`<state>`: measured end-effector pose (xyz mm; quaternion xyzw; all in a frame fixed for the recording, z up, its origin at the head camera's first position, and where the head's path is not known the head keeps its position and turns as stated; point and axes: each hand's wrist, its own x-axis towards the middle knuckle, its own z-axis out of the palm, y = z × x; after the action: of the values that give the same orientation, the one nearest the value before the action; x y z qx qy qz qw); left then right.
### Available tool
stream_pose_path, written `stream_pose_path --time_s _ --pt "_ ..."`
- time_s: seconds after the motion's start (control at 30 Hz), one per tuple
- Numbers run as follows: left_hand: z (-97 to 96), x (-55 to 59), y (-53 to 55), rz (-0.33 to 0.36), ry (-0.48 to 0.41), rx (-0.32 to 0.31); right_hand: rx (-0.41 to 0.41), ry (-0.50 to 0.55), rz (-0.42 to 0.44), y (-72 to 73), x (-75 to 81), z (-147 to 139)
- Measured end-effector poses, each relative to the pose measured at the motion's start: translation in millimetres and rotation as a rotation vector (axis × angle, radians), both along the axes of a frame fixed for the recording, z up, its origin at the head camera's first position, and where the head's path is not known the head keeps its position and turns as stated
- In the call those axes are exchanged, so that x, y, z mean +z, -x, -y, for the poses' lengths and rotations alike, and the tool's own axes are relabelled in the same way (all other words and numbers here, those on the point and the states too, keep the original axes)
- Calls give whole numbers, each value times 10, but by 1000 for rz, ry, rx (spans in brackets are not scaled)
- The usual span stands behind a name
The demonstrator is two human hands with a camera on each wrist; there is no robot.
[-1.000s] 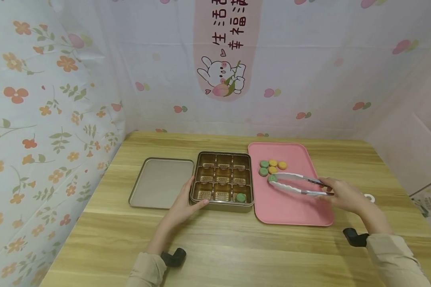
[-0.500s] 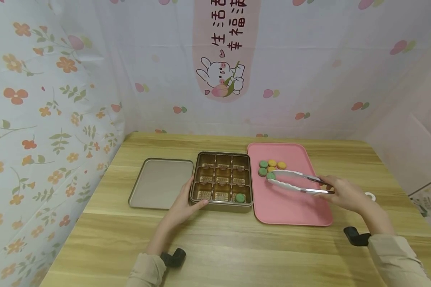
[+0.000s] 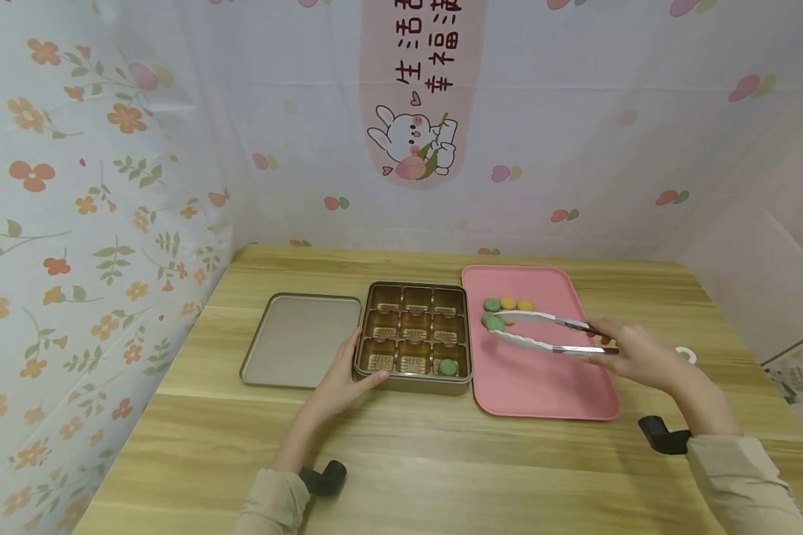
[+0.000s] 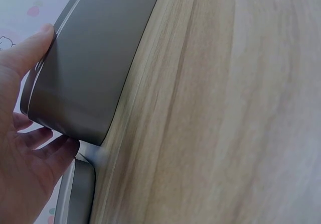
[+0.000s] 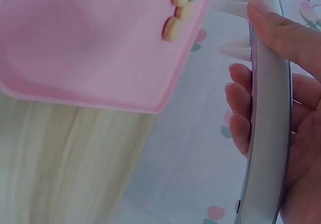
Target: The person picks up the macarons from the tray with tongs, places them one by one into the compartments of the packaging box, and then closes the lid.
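My right hand grips metal tongs with white tips, thumb along one arm in the right wrist view. A green macaron sits between the tips over the pink tray. Close by on the tray are another green macaron and yellow macarons, partly hidden by the tongs. My left hand holds the near left corner of a square tin box, thumb at the rim, fingers at the side. One green macaron lies in its near right compartment; the box has a nine-part insert.
Left of the box a flat tin lid lies on the wooden table. A small white ring shows past my right hand. Patterned cloth hangs behind and at the left.
The tongs have shifted slightly left and away from me, with the green macaron between their tips moving along, nearer the other green ones. My left hand and the box stay put.
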<state>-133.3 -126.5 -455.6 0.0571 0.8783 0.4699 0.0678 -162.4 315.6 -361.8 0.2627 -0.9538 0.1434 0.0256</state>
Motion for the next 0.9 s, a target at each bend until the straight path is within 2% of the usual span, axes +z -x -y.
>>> stream_pose_path --time_s 0.2,0.53,0.9 --pt "-3 2 2 -14 -2 -3 10 -13 6 -17 111 102" --pt "-1 -10 -4 -15 -9 -4 64 -44 -44 -30 217 274" --pt "-9 1 -6 -1 -25 1 135 -24 -106 -17 189 522"
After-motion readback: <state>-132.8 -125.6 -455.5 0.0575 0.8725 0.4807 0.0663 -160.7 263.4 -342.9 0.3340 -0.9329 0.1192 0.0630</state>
